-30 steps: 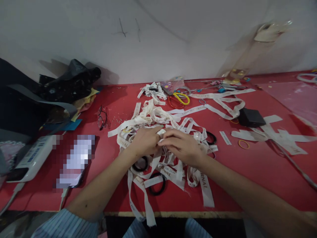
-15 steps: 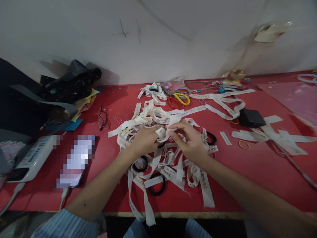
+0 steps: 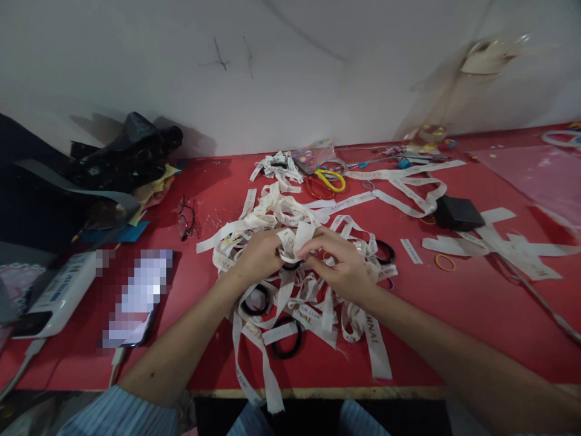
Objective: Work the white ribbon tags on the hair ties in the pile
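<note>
Between my two hands is a white printed ribbon (image 3: 303,236), looped and standing up above a tangled heap. My left hand (image 3: 261,257) is closed on its left part, with the fingertips partly hidden behind the ribbon. My right hand (image 3: 342,260) pinches the ribbon's right side between thumb and fingers. Under and around both hands spreads a pile of white ribbons (image 3: 313,315) with dark lettering. Black hair ties lie among them: one ring (image 3: 287,339) near the front, another (image 3: 255,301) below my left wrist and a third (image 3: 385,252) right of my right hand.
Yellow-handled scissors (image 3: 331,180) lie behind the pile. To the left are a phone (image 3: 140,297) on a cable, a white power bank (image 3: 63,290) and eyeglasses (image 3: 185,219). A black box (image 3: 459,213) sits on ribbon at right. The red table's front edge (image 3: 318,392) is near me.
Both hands have shifted slightly left, the right hand coming closer to the left. The ribbon end between them now stands more upright. The view has moved a little.
</note>
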{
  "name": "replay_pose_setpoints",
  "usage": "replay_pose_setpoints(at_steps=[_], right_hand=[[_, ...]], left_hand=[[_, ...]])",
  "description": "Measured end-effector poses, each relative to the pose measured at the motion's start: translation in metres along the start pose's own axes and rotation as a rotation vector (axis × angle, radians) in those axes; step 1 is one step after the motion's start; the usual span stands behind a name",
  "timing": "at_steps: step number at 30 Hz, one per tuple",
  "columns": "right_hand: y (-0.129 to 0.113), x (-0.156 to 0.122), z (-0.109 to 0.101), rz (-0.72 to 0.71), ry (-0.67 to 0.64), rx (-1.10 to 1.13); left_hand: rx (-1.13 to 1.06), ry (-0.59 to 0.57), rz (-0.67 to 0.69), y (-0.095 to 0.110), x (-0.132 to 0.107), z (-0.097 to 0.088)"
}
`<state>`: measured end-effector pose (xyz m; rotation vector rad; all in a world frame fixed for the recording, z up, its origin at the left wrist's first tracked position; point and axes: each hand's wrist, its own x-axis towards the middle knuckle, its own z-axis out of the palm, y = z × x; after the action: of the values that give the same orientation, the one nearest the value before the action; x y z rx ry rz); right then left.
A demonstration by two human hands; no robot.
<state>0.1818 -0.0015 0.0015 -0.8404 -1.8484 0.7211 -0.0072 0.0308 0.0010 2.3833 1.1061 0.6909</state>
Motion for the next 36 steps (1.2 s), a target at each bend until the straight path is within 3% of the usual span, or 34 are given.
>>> replay_pose_setpoints(at_steps=[12,18,23,26,30,36], right_hand=[[-0.001,0.001,0.0,-0.01,-0.016,-0.002],[-0.001,-0.003,-0.001,-0.179,0.074,-0.155],[0.003,-0.009,-0.003,-0.334,0.158,-0.235],[0.005,-0.012,-0.004,-0.251,0.193,-0.205],[0.007,-0.014,-0.004,-0.184,0.263,-0.128],[0.0,-0.016,-0.005,-0.226,0.114,0.084]], left_hand=[[-0.016,0.032,-0.031,-0.004,0.0,0.004],[0.013,-0.025,-0.043,0.0,0.001,0.005],[0.051,-0.162,0.004,0.004,0.0,0.002],[0.041,-0.213,0.028,0.008,0.0,-0.001],[-0.155,-0.266,0.039,0.011,0.0,-0.004],[-0.32,-0.276,-0.014,0.009,0.001,-0.008]])
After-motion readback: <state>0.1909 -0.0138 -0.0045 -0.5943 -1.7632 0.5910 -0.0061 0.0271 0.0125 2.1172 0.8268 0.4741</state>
